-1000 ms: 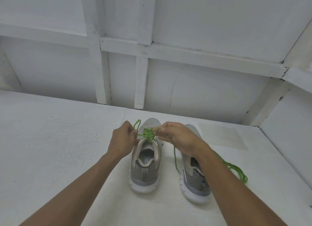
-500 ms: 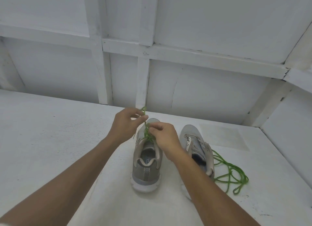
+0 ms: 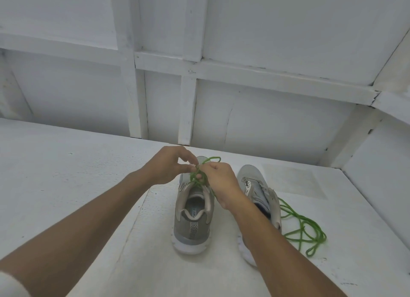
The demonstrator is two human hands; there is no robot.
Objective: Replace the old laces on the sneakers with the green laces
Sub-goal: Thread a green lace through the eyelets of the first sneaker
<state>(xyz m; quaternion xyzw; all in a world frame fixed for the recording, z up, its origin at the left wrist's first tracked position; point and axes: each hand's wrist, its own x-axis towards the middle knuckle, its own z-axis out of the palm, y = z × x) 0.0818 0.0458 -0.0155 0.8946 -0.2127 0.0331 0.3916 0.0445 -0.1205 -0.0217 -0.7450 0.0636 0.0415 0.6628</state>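
- The left hand (image 3: 170, 163) is held over the toe end of the grey mesh sneaker with the white sole (image 3: 193, 217), on the left of the pair. Its thumb and forefinger are closed in a pinch on a strand of the thin green cord lace (image 3: 197, 177). If this pinch is relaxed, the strand is likely to slip and the forming knot to loosen.
- The green cord lace is bunched at the top eyelets of this sneaker, with one loop (image 3: 211, 159) raised beyond the hands. A loop drawn unevenly could collapse or pull through, so that the bow is lost.
- The right hand (image 3: 219, 183) is closed on the same lace just beside the left hand; the fingertips nearly touch. A hard pull from here could tilt or drag the light sneaker on the white painted surface (image 3: 66, 186).
- The second grey sneaker (image 3: 259, 190) stands on the right, partly hidden by the right forearm. No lace is seen in its eyelets.
- The loose green lace (image 3: 304, 228) lies coiled against that sneaker's outer side. Tangling is judged likely if it is lifted by one end.
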